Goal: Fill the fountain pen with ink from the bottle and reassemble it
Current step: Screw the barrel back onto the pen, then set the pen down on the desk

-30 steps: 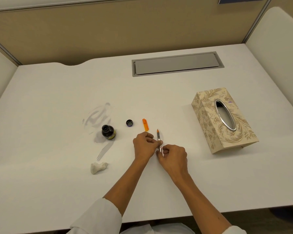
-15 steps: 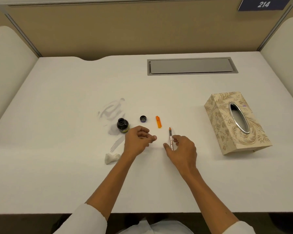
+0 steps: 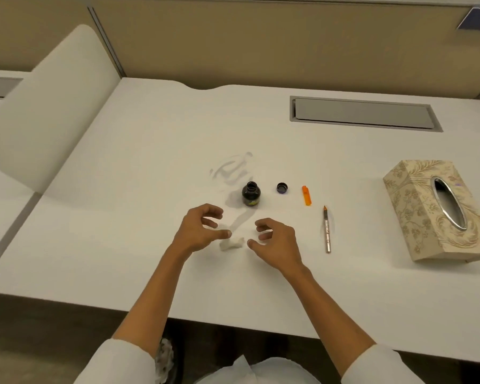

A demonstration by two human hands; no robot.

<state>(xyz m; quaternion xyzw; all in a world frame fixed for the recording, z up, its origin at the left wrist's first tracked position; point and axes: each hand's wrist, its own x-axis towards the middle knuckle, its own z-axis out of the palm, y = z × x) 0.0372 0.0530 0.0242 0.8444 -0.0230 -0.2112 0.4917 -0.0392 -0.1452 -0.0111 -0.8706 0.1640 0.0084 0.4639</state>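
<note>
White tabletop (image 3: 122,217), tan partition behind. We find the left hand (image 3: 200,231) and right hand (image 3: 275,241) both loosely curled, holding nothing, flanking a crumpled tissue (image 3: 231,243). The pen section (image 3: 327,230) lies at 3 o'clock of the right hand, apart from it; the uncapped ink bottle (image 3: 251,194) stands at 12 o'clock. We judge the pen light, stiff, slippery: grip mid-body, clear of the nib. The bottle looks tippable glass.

The dark ink bottle (image 3: 251,194) stands upright and uncapped, its small dark cap (image 3: 282,187) lying just to its right. Beyond that lies an orange pen piece (image 3: 306,195). The slim silver pen section (image 3: 327,229) rests flat, orange tip pointing away.
</note>
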